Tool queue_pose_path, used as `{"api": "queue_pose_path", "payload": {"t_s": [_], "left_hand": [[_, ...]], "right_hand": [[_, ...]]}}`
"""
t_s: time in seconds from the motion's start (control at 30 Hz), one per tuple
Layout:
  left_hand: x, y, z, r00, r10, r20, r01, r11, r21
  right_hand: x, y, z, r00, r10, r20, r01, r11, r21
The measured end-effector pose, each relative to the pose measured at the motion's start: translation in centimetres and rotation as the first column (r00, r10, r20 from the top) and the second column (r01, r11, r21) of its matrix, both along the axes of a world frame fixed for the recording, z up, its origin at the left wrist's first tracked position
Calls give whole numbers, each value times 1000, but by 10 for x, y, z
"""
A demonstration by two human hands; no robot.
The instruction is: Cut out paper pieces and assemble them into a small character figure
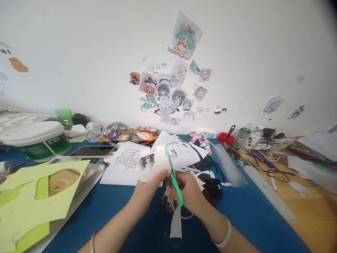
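Two hands: left hand (149,191) holds one cutout (152,163), right hand (188,195) one scissors (173,179).

Left hand (147,189) pinches a white cut-out piece (152,164) with dark printed marks, held up above the blue table (126,211). Right hand (184,195) grips green-handled scissors (173,181), blades up against the right edge of the piece. A narrow white offcut strip (176,223) hangs below the right hand. Bracelet on each wrist.

Behind the hands: white sheet with a line drawing (126,160), more cut white paper. Left: phone (92,151) lying flat, white-lidded green tub (37,138), yellow-green sheets (34,196) with shapes cut out. Right of the hands: dark brown scraps (212,189), clear plastic sleeve (226,165), red bowl (225,137), two bottles (246,137). Wall above carries a cluster of cartoon stickers (168,91).
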State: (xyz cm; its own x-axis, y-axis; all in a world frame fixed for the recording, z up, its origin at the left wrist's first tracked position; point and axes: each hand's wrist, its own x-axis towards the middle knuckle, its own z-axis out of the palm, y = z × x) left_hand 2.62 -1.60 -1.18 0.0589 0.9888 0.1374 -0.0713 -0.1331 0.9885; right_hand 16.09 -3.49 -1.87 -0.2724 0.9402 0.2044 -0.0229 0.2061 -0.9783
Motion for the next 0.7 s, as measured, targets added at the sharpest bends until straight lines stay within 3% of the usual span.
{"api": "queue_pose_path", "payload": {"t_s": [0.13, 0.3, 0.6, 0.7], "left_hand": [[2, 0, 1, 995, -27, 92, 32, 998, -53], [1, -1, 7, 997, -29, 67, 36, 994, -101], [-1, -1, 10, 992, -119, 33, 120, 992, -34], [-1, 0, 7, 998, -52, 34, 55, 995, -84]], "right_hand": [[1, -2, 5, 1000, -9, 17, 10, 999, -33], [4, -1, 0, 1000, 15, -13, -15, 1000, -6], [-1, -6, 13, 999, -48, -10, 46, 993, -111], [0, -5, 12, 999, -46, 4, 47, 994, -94]]}}
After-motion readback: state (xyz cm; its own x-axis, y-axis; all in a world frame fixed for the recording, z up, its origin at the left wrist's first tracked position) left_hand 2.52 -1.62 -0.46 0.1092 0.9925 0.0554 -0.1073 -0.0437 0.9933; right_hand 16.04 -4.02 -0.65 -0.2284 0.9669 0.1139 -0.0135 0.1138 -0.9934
